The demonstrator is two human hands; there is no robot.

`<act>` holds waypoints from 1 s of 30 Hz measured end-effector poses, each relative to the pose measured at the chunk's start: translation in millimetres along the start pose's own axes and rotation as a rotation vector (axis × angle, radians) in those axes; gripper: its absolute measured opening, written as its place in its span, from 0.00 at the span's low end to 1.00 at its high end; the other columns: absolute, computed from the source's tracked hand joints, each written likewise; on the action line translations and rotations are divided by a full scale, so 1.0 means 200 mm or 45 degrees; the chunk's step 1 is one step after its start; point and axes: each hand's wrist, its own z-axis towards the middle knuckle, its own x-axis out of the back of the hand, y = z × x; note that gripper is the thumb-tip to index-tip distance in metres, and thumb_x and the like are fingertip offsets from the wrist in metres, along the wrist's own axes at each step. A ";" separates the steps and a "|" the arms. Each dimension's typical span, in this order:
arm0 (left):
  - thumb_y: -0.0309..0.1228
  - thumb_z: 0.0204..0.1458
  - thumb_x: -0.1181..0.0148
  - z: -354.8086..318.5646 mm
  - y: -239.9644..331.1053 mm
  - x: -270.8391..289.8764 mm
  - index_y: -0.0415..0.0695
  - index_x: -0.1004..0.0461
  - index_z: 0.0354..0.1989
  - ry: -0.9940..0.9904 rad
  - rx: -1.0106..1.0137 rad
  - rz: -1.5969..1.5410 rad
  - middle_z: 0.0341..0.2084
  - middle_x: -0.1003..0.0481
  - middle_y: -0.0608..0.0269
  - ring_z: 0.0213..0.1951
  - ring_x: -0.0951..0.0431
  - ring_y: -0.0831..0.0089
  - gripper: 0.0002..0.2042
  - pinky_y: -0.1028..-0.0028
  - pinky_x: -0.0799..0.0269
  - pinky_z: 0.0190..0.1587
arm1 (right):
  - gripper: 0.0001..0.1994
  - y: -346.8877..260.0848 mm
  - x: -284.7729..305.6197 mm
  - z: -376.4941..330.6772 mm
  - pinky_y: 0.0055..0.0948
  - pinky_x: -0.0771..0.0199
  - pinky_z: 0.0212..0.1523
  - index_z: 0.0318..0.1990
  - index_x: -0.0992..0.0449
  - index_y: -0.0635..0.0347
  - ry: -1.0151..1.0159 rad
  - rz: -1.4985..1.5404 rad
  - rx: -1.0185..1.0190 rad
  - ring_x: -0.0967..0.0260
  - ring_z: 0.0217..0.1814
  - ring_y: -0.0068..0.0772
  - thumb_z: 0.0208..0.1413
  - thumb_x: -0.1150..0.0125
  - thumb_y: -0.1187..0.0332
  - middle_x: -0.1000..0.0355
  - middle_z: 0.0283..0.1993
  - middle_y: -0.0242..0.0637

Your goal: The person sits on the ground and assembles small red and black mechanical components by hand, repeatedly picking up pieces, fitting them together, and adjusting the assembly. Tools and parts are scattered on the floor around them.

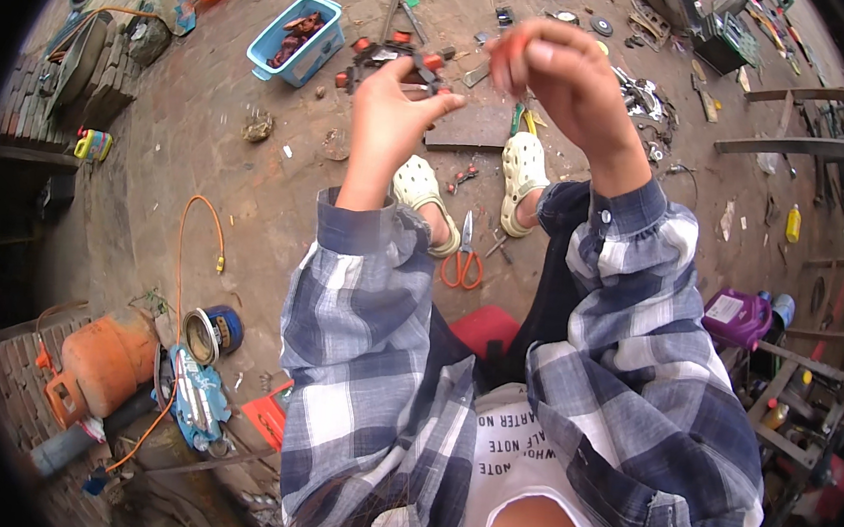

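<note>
The left hand is wrapped around a dark part with red ends, holding it up off the ground in front of the person. The thumb sticks out to the side and the fingers go behind the part, maybe so that its front can be seen. The right hand is up next to it, apart from the part, with its fingers bent in. A bit of red shows by those fingertips, but it is too blurry to tell if they are pinching something.

Below the hands, a flat dark block lies on the ground just past the shoes. It could be there as a hard little table to work on. A tool with green and yellow handles lies at its right end, likely kept close so it is easy to grab. Between the shoes is a small piece with red ends. Nearer the person are scissors, with their orange loops toward the body, so a hand could pick them up fast.

Up to the left of the dark part is a blue tub with dark red things inside. Its tall sides would keep them from rolling away. Over to the right lies a heap of shiny metal bits, well away from the feet, perhaps to leave room there.
</note>
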 end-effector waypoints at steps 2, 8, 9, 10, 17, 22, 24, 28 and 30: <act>0.25 0.36 0.30 -0.01 0.00 -0.06 0.36 0.26 0.38 -0.134 -0.045 0.017 0.24 0.22 0.60 0.29 0.22 0.79 0.18 0.77 0.27 0.30 | 0.13 0.00 -0.02 0.04 0.30 0.42 0.58 0.32 0.29 0.66 0.447 0.167 0.086 0.35 0.37 0.29 0.59 0.55 0.65 0.29 0.34 0.40; 0.29 0.44 0.32 -0.07 0.09 -0.08 0.34 0.30 0.46 -0.419 0.184 -0.312 0.33 0.23 0.61 0.35 0.22 0.76 0.22 0.79 0.28 0.30 | 0.15 0.01 0.17 -0.01 0.33 0.43 0.62 0.51 0.35 0.67 0.461 0.065 0.103 0.39 0.55 0.34 0.58 0.53 0.69 0.34 0.52 0.42; 0.29 0.45 0.33 -0.05 0.07 -0.06 0.34 0.30 0.46 -0.445 0.227 -0.399 0.33 0.23 0.61 0.35 0.22 0.77 0.21 0.79 0.29 0.30 | 0.11 -0.01 0.16 -0.02 0.33 0.43 0.62 0.42 0.32 0.66 0.533 0.066 0.151 0.37 0.48 0.32 0.59 0.56 0.67 0.31 0.45 0.41; 0.30 0.46 0.33 -0.04 0.06 -0.06 0.35 0.30 0.46 -0.477 0.266 -0.489 0.33 0.23 0.61 0.35 0.23 0.77 0.20 0.79 0.29 0.30 | 0.13 -0.02 0.18 -0.03 0.34 0.44 0.62 0.33 0.29 0.65 0.609 0.061 0.199 0.35 0.40 0.30 0.61 0.58 0.66 0.27 0.38 0.39; 0.33 0.51 0.37 0.00 0.00 -0.07 0.38 0.26 0.40 -0.462 0.436 -0.916 0.32 0.22 0.61 0.31 0.23 0.81 0.13 0.85 0.27 0.30 | 0.15 -0.06 0.12 -0.06 0.39 0.41 0.57 0.17 0.38 0.56 -0.028 0.188 0.135 0.39 0.21 0.26 0.55 0.55 0.63 0.35 0.19 0.32; 0.33 0.52 0.38 -0.01 -0.03 -0.09 0.39 0.26 0.38 -0.415 0.488 -1.067 0.30 0.22 0.62 0.28 0.24 0.82 0.11 0.84 0.26 0.29 | 0.16 -0.12 0.03 -0.07 0.35 0.38 0.52 0.16 0.32 0.60 -0.340 0.126 0.022 0.36 0.19 0.27 0.52 0.49 0.62 0.34 0.15 0.34; 0.29 0.47 0.35 0.00 -0.02 -0.10 0.37 0.27 0.43 -0.448 0.420 -0.757 0.33 0.23 0.60 0.30 0.23 0.79 0.15 0.82 0.26 0.29 | 0.13 -0.06 0.08 -0.07 0.37 0.43 0.60 0.28 0.28 0.64 -0.300 0.313 0.179 0.29 0.33 0.32 0.55 0.52 0.63 0.28 0.28 0.39; 0.20 0.42 0.34 -0.04 0.01 -0.14 0.30 0.34 0.52 -0.364 0.136 -0.070 0.37 0.25 0.56 0.37 0.22 0.71 0.25 0.76 0.25 0.31 | 0.20 -0.05 0.19 -0.01 0.44 0.58 0.69 0.60 0.37 0.57 0.193 0.091 0.342 0.40 0.62 0.40 0.61 0.57 0.64 0.33 0.56 0.39; 0.18 0.41 0.34 -0.03 0.00 -0.13 0.29 0.35 0.53 -0.356 0.020 0.003 0.39 0.25 0.54 0.39 0.22 0.70 0.27 0.75 0.24 0.31 | 0.22 -0.05 0.18 -0.02 0.33 0.42 0.62 0.59 0.38 0.68 0.509 -0.339 0.210 0.41 0.63 0.37 0.56 0.51 0.73 0.37 0.59 0.44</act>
